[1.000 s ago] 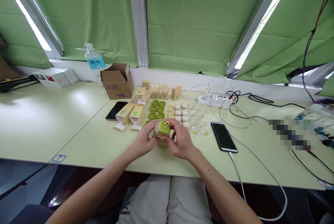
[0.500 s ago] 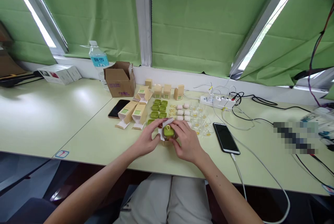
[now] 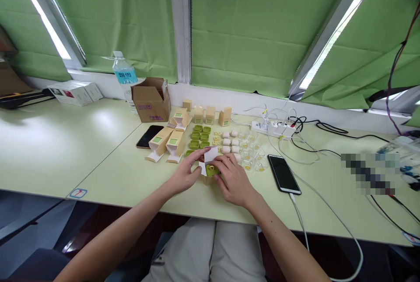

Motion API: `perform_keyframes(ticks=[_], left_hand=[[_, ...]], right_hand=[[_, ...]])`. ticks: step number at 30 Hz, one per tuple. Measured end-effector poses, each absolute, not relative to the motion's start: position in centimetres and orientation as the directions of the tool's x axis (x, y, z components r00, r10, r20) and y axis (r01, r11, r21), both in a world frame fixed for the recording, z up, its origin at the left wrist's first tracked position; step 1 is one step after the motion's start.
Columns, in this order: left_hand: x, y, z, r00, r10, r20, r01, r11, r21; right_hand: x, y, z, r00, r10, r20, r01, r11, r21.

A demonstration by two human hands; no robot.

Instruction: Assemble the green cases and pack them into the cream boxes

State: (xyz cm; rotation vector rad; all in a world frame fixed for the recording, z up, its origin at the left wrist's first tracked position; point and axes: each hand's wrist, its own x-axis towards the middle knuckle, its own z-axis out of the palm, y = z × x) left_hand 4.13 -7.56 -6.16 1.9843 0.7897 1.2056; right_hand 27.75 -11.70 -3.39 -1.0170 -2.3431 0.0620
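Observation:
In front of me stands a small tan cardboard box (image 3: 209, 181) with its white-lined flaps (image 3: 211, 154) open. My left hand (image 3: 183, 178) holds it on the left, thumb by a side flap and fingers around the back edge. A small container with a green lid and a yellow ring-shaped top (image 3: 211, 169) sits in the box opening. My right hand (image 3: 235, 181) has its fingers bent around this container from the right; the fingertips are partly hidden. Beyond my hands are green trays (image 3: 194, 144), small yellow rings (image 3: 216, 138), pale pink cylinders (image 3: 226, 142) and clear cups (image 3: 252, 145).
Open tan boxes (image 3: 176, 142) lie left of the trays, and closed ones (image 3: 210, 115) stand behind. A brown carton (image 3: 150, 102), a water bottle (image 3: 126, 78) and a dark phone (image 3: 149, 136) are at left. To the right are a charging phone (image 3: 284, 174), power strip (image 3: 274, 128) and loose cables.
The green-lidded container has sunk lower into the box, and more of the back flap shows. My right hand has shifted slightly down; my left hand stays nearly where it was.

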Motion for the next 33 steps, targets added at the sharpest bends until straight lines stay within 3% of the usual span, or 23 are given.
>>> perform_keyframes(ticks=[6,9,12,14,19,26,33], left_hand=[[4.2,-7.7,-5.5,0.384,0.807,0.449,0.102,-0.52,0.848],[4.4,-7.8,-4.9,0.368,0.829,0.422,0.104,-0.488,0.867],[5.2,-7.8,-4.8,0.311,0.845,0.435,0.204,-0.506,0.838],[5.8,-7.7,-5.1,0.261,0.851,0.456,0.259,-0.516,0.816],[6.9,-7.6,-6.0,0.159,0.85,0.503,0.24,-0.527,0.815],[5.6,-8.4,-4.8,0.377,0.749,0.545,0.242,-0.647,0.723],[5.1,-9.1,-4.5,0.411,0.722,0.556,0.259,-0.677,0.689]], right_hand=[[28.2,-11.7,-4.2,-0.481,0.67,0.565,0.613,0.718,-0.33],[28.6,-11.1,-5.1,-0.279,0.653,0.704,0.499,0.725,-0.475],[28.7,-10.5,-5.9,-0.104,0.69,0.716,0.436,0.679,-0.591],[28.6,-10.3,-6.3,-0.143,0.694,0.705,0.441,0.683,-0.583],[28.2,-10.5,-6.2,-0.283,0.596,0.751,0.481,0.766,-0.427],[28.6,-10.9,-6.1,-0.281,0.6,0.749,0.534,0.747,-0.397],[28.6,-11.0,-6.1,-0.25,0.596,0.763,0.47,0.763,-0.443]])
